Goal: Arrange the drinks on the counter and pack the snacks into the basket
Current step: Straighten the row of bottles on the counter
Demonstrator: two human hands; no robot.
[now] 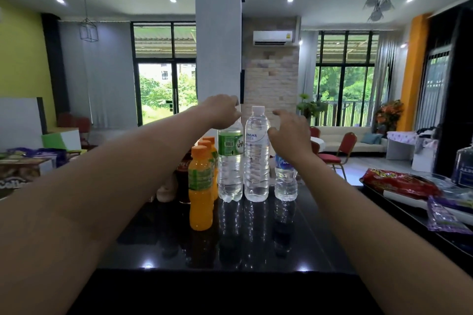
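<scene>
- Head view: black glossy counter (256, 250) with drinks grouped at its far end, both bare arms reaching forward over it.
- Left hand (222, 110) curled over the top of the green-label bottle (230, 161), cap hidden under the fingers; looks like a grip on the neck (contact itself is covered by the hand).
- Right hand (290, 133) spread wide, fingers apart, holding nothing; it hovers just right of the Singha bottle (257, 156) and in front of the small bottle (286, 179), whose top it hides.
- Three clear water bottles stand upright in a row: green-label on the left, Singha in the middle touching or nearly touching it (cannot tell which), small blue-label one just right and apart.
- Singha bottle's white cap shows between the two hands.
- Orange juice bottles (201, 186) stand upright in a line left of the water, nearest one in front, two more orange caps behind it.
- Dark soda bottle (182, 181) behind the juice, mostly hidden.
- Snacks: red chip bag (399, 183) and purple packet (445, 217) lie on the right side surface, well apart from the drinks.
- More snack packs (23, 169) at the left edge (labels blurred).
- Clear glass bottle (464, 166) at the far right edge, cut off.
</scene>
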